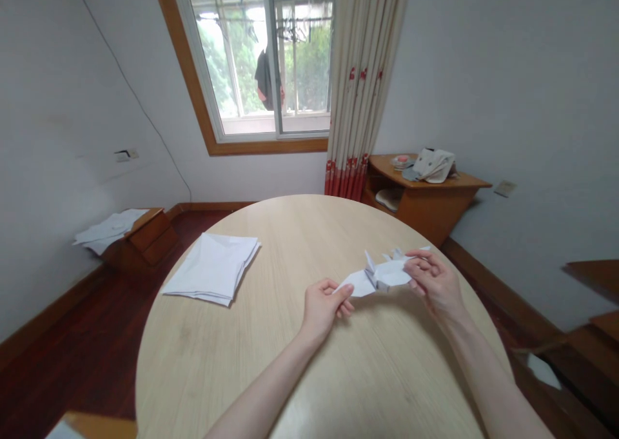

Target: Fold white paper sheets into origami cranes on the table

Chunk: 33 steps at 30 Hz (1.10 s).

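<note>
A folded white paper crane (389, 274) is held up over the right half of the table, its wings spread to both sides. My left hand (325, 307) pinches the tip of its left wing between thumb and fingers. On the other wing, my right hand (432, 281) is closed, with the fingertips on top of the paper. Behind the right wing, small folded white paper points (396, 253) show, partly hidden by the crane and my right hand. A stack of white paper sheets (213, 266) lies on the left side of the table.
The round, light wood table (271, 374) fills the middle. A wooden corner cabinet (425, 207) carries a cloth bag (434, 165) at the back right. Papers (109, 227) lie on a low wooden cabinet (149, 236) at left. A window (261, 65) and curtain (365, 71) are behind.
</note>
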{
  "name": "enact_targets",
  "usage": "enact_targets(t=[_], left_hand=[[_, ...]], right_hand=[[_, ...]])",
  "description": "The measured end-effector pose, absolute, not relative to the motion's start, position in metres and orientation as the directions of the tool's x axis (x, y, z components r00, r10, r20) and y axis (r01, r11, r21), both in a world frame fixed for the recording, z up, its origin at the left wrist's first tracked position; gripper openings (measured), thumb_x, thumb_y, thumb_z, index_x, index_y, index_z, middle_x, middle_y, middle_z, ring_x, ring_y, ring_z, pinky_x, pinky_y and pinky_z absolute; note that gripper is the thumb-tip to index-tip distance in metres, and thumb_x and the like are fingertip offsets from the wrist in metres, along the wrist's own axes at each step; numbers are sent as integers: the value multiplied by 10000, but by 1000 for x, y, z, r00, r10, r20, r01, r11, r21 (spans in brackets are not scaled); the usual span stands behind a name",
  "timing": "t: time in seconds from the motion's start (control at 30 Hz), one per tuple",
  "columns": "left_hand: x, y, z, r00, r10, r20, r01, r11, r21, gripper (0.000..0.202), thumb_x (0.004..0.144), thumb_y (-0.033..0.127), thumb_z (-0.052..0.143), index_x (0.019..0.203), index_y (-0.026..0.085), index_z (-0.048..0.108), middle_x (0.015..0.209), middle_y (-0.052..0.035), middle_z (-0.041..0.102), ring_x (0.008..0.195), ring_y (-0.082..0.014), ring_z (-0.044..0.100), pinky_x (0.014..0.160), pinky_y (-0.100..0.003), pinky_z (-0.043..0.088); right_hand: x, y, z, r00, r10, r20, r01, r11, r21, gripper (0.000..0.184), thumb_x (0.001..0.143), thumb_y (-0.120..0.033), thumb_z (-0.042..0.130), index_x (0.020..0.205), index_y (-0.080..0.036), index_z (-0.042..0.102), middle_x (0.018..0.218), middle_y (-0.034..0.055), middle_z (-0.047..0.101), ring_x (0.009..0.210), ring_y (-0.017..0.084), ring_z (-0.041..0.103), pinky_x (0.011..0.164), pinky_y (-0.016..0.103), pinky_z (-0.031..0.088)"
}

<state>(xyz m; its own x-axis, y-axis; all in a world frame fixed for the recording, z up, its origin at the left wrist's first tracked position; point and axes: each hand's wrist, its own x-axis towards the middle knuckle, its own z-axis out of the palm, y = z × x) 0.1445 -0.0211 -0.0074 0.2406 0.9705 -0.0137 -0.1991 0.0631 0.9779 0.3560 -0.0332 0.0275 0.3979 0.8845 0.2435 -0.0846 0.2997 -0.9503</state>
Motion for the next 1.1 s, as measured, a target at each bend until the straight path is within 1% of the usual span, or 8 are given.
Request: enact_targets(t=[0.13, 0.23, 0.4, 0.57, 0.7, 0.8, 0.93, 1.1], left_hand=[[176, -23, -6, 242, 970, 12, -218, 42, 975, 465, 657, 596, 715, 649, 158, 557, 468, 14, 569, 380, -86, 506, 386, -176, 345], [194, -26, -6, 248, 968, 34, -225, 24, 974, 449, 742, 605, 622, 682, 167, 543, 492, 28, 557, 372, -67, 464, 390, -170, 318], [214, -27, -11, 280, 959, 39, -172, 10, 985, 399, 857, 550, 488, 724, 175, 520, 539, 15, 585, 366, -65, 448, 378, -172, 292], [218, -24, -25, 279, 960, 8, -37, 3, 999, 355, 853, 508, 518, 734, 177, 563, 532, 20, 596, 362, -80, 454, 374, -182, 312], [217, -20, -35, 221, 975, 6, 96, -28, 995, 296, 827, 438, 581, 682, 180, 593, 506, 21, 595, 447, -111, 532, 469, -200, 369], [217, -18, -39, 207, 978, 22, 169, -58, 984, 298, 866, 390, 523, 670, 184, 613, 495, 25, 586, 486, -123, 556, 539, -218, 392], [217, -18, -40, 232, 972, 43, 229, -98, 968, 346, 901, 386, 457, 668, 190, 622, 470, 32, 557, 477, -133, 541, 543, -230, 373], [216, -17, -37, 243, 965, 104, 276, -171, 946, 335, 900, 383, 470, 666, 195, 616, 475, 30, 544, 523, -155, 546, 632, -262, 390]], right_hand=[[387, -35, 18, 451, 863, 226, -124, 311, -942, 370, 485, -357, 874, 733, -186, 659, 531, -53, 513, 358, 34, 384, 303, 158, 264], [406, -35, 11, 487, 847, 214, -108, 301, -948, 363, 475, -361, 869, 719, -183, 668, 558, -35, 545, 376, 37, 400, 312, 160, 264], [422, -37, 5, 570, 781, 253, 81, 254, -964, 367, 489, -391, 836, 738, -192, 654, 572, -22, 564, 427, 86, 452, 362, 209, 334], [430, -35, -4, 634, 725, 270, 231, 155, -960, 378, 516, -442, 791, 751, -197, 625, 605, 4, 608, 460, 122, 489, 407, 250, 374], [438, -30, -15, 660, 697, 281, 294, 106, -950, 351, 543, -460, 740, 728, -194, 603, 584, 9, 608, 484, 143, 512, 432, 260, 376], [442, -26, -24, 671, 675, 306, 369, 53, -928, 284, 600, -429, 659, 749, -194, 606, 604, 11, 613, 550, 165, 544, 509, 281, 409], [443, -26, -30, 678, 650, 342, 484, -44, -874, 217, 645, -364, 572, 771, -195, 625, 641, 15, 621, 652, 196, 569, 632, 313, 421], [444, -27, -32, 678, 635, 369, 581, -156, -799, 217, 689, -347, 504, 771, -202, 644, 674, 41, 641, 659, 214, 570, 627, 322, 406]])
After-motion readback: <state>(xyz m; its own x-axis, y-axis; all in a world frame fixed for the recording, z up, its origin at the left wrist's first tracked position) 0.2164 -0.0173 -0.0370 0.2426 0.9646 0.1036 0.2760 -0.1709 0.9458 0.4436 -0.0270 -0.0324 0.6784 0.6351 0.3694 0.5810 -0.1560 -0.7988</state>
